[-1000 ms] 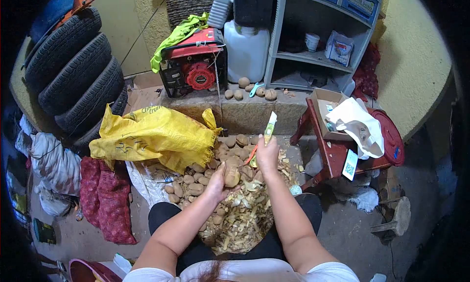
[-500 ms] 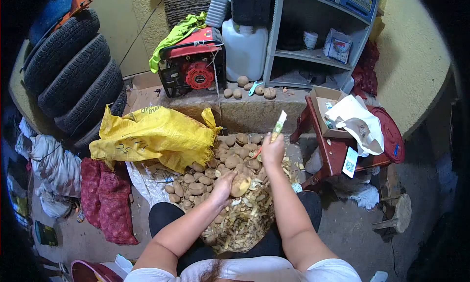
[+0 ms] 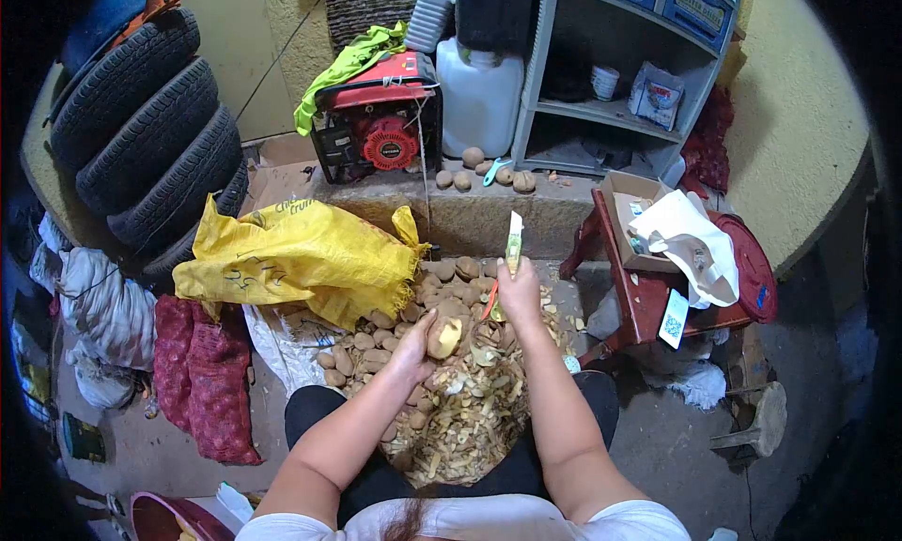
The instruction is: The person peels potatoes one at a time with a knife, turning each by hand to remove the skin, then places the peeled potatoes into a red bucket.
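Note:
My left hand [image 3: 413, 355] is wrapped round a brown potato [image 3: 446, 338] with a pale peeled patch facing up. To its right, my right hand [image 3: 520, 295] is closed on a peeler with a pale, green-marked handle [image 3: 514, 245] standing up out of the fist and an orange part showing below the fingers. The peeler and the potato are apart. Beneath both hands lies a heap of peelings [image 3: 470, 414] between my knees. Unpeeled potatoes [image 3: 376, 355] are piled just beyond and to the left of my left hand.
A yellow sack [image 3: 291, 259] lies at the back left of the pile, red mesh bags [image 3: 214, 381] farther left. On the right stands a red stool [image 3: 631, 301] bearing a box [image 3: 634, 189]. A generator [image 3: 376, 128] and a blue peeler [image 3: 495, 170] are on the ledge behind.
My right hand has drawn slightly left and down, and the peeler is now more upright. My left hand has turned the potato, raising it a little, so its peeled patch faces up.

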Tool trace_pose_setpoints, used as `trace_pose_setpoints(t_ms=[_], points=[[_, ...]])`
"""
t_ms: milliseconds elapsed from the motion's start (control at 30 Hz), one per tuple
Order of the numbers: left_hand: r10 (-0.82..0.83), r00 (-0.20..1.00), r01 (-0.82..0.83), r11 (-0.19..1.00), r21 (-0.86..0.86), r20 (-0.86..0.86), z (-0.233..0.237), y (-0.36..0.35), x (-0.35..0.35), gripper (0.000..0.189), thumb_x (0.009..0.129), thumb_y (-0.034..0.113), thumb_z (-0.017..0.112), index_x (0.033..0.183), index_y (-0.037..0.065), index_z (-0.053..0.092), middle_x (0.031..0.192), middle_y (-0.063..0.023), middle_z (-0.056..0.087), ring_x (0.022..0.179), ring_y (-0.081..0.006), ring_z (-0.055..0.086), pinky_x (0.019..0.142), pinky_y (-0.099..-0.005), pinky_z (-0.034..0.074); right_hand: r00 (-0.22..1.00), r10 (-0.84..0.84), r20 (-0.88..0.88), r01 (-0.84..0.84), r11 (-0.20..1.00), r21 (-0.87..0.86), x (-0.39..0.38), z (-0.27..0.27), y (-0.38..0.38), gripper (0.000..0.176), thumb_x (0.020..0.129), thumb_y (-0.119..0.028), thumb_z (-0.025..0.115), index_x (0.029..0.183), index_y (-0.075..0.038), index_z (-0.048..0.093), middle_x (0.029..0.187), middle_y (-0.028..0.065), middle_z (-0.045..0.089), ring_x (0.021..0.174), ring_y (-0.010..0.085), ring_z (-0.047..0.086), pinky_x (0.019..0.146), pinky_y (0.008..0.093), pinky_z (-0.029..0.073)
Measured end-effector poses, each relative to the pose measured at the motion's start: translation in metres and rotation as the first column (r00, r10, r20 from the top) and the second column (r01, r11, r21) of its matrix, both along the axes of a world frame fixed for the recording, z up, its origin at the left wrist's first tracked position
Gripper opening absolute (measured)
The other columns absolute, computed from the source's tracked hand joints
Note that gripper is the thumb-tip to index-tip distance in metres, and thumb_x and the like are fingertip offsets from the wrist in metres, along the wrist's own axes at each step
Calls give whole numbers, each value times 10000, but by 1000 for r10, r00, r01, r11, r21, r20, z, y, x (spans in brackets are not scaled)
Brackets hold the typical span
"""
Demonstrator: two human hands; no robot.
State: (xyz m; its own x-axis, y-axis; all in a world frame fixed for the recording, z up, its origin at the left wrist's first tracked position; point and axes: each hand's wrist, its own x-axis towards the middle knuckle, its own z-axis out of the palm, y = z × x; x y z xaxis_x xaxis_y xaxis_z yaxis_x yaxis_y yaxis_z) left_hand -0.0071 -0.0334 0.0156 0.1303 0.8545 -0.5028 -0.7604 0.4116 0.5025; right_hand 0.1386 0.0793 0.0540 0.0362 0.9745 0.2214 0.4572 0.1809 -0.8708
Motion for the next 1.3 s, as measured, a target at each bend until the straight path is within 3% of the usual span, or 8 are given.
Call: trace_pose_setpoints(t_ms=[167,233,467,700,767,1000,1100,1300], points=[[284,898,-236,956,176,-336,-5,3,10,300,875,293,418,959,20,510,890,-88,574,803,-192,554,745,-352,439,999,-32,22,33,999,-38,-8,8,-12,312,791,-257,524,811,53,494,738,247,557,723,388,547,654,414,418],[449,557,-298,893,337,-698,-4,4,17,249,879,224,432,872,-12,510,800,-71,545,706,-122,501,683,-264,405,996,-69,-52,67,996,-54,-9,6,-11,311,793,-254,525,812,54,492,733,244,556,709,384,547,648,412,417],[487,457,-167,869,466,-744,-1,-2,14,229,864,190,470,745,-5,455,635,-34,442,596,-99,372,560,-251,337,982,-123,-146,117,992,-52,-5,12,-10,309,796,-253,521,814,54,492,742,248,554,710,379,548,648,412,416],[514,371,-118,852,510,-773,-8,-2,17,227,858,203,475,775,-8,463,639,-45,451,600,-102,386,554,-246,341,996,-88,-6,88,993,-84,-11,11,-15,300,797,-250,517,816,48,484,713,239,562,688,392,549,632,420,420],[517,373,-137,852,506,-770,-7,0,11,228,860,207,471,786,-9,468,653,-44,461,611,-102,393,569,-239,345,995,92,-39,-96,990,-104,-1,24,-16,300,792,-262,517,828,35,488,710,232,566,701,386,557,625,424,424],[497,727,-399,867,298,-475,-8,20,-39,214,858,208,473,802,2,496,755,-45,517,696,-113,468,658,-241,380,813,297,501,-437,879,189,-5,17,-57,219,735,-211,563,834,-28,492,694,136,573,638,294,566,559,370,450],[515,539,-409,852,327,-666,-1,20,-48,266,873,246,429,792,-1,489,739,-59,513,665,-128,455,648,-258,378,755,250,606,-542,759,362,-11,-9,-73,190,696,-168,572,829,-52,503,675,103,559,638,253,564,536,343,457],[446,192,-399,849,346,-874,6,16,-44,294,863,252,438,795,-32,473,681,-109,505,631,-173,456,631,-296,382,688,218,692,-556,771,310,-22,-18,-93,183,668,-139,584,790,-61,472,694,87,549,605,247,544,516,340,446]])
